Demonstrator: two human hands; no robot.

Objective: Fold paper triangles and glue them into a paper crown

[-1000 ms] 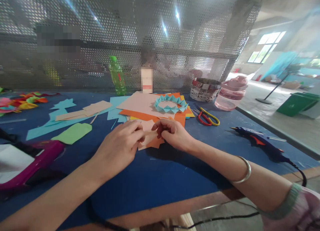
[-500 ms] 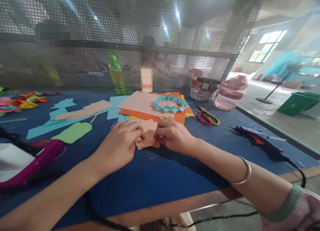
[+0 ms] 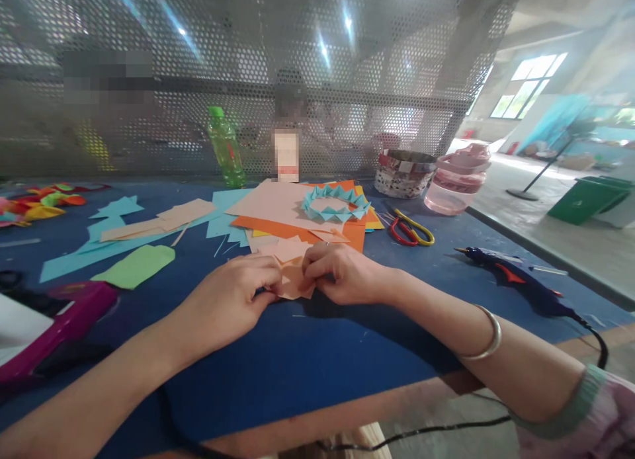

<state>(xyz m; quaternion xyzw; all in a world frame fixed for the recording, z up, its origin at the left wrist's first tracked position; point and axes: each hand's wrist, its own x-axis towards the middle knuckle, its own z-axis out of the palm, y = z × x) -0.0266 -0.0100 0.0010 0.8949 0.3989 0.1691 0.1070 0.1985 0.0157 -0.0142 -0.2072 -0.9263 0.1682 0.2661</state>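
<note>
Between my hands, at the front of the paper stack, is a small peach piece of paper (image 3: 294, 280). My left hand (image 3: 251, 280) pinches its left edge between thumb and fingers. The fingers of my right hand (image 3: 342, 274) are curled closed on its right side. Another peach scrap (image 3: 292, 249) lies just behind it. Beyond my hands, a ring of folded light-blue paper points (image 3: 333, 214) rests on pale pink and orange sheets (image 3: 278, 224).
Scissors (image 3: 411, 229) lie right of the stack, a glue gun (image 3: 516, 280) farther right. A woven basket (image 3: 404, 174), a pink water jug (image 3: 454, 184) and a green bottle (image 3: 227, 148) stand behind. Blue strips (image 3: 74, 254), a green piece (image 3: 136, 267) and a magenta object (image 3: 64, 323) are left.
My hands have shifted slightly with the small peach paper, which now sits lower and separate from the peach scrap behind it. The view has moved a little.
</note>
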